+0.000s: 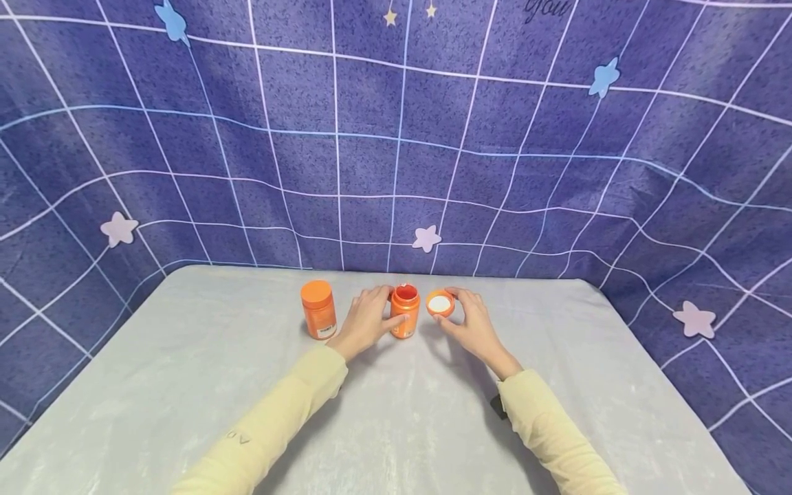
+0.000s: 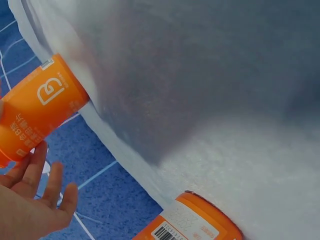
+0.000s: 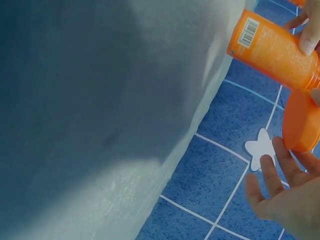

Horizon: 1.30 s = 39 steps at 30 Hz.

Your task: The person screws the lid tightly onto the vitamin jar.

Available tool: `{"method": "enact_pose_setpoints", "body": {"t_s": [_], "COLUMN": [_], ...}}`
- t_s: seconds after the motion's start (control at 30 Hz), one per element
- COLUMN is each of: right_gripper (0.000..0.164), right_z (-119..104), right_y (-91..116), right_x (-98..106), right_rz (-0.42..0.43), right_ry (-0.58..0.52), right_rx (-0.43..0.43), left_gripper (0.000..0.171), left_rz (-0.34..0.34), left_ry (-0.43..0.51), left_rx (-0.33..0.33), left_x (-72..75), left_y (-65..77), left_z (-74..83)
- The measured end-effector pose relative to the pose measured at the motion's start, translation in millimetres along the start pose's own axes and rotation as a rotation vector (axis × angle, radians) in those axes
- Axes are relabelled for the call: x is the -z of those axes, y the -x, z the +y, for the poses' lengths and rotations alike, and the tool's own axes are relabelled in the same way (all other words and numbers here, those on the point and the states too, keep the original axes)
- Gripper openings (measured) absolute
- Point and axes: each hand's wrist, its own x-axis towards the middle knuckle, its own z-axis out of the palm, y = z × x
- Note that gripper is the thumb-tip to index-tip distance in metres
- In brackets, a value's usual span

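An orange bottle (image 1: 405, 315) without its lid stands upright near the table's far edge, its red-orange mouth showing. My left hand (image 1: 366, 317) grips it from the left, thumb at the front and fingers behind. Just right of it, my right hand (image 1: 473, 326) pinches an orange lid (image 1: 441, 303) by the rim, its white inside facing the head camera. In the right wrist view the lid (image 3: 300, 121) appears beside the bottle (image 3: 275, 50), which bears a barcode label. The left wrist view shows the gripped bottle (image 2: 42, 107) with white print.
A second orange bottle (image 1: 319, 311), its lid on, stands left of my left hand; its barcode label shows in the left wrist view. A grey cloth (image 1: 396, 419) covers the table. Behind hangs a blue curtain (image 1: 371, 165) with a grid pattern and stars.
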Motion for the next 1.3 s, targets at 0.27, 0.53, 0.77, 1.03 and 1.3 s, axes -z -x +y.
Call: {"method": "enact_pose_setpoints", "body": {"t_s": [0.27, 0.53, 0.77, 1.03, 1.3], "right_gripper": [0.054, 0.054, 0.054, 0.056, 0.056], "right_z": [0, 0, -2, -4, -7], "right_y": [1, 2, 3, 4, 4], "right_x": [-1, -1, -1, 0, 2], "right_rz": [0.01, 0.002, -0.003, 0.001, 0.004], "right_ry": [-0.016, -0.032, -0.043, -0.052, -0.054], "right_rx": [0.021, 0.052, 0.068, 0.087, 0.123], "left_gripper": [0.058, 0.055, 0.054, 0.056, 0.055], "left_rz": [0.003, -0.006, 0.0, 0.012, 0.03], "left_ry": [0.027, 0.041, 0.041, 0.04, 0.062], "left_rx": [-0.028, -0.072, -0.094, -0.109, -0.129], "left_x": [2.3, 5.6, 6.4, 5.9, 5.7], "left_y": [10.0, 18.8, 23.6, 26.9, 29.4], "left_z": [-0.5, 1.7, 1.5, -0.6, -1.6]}}
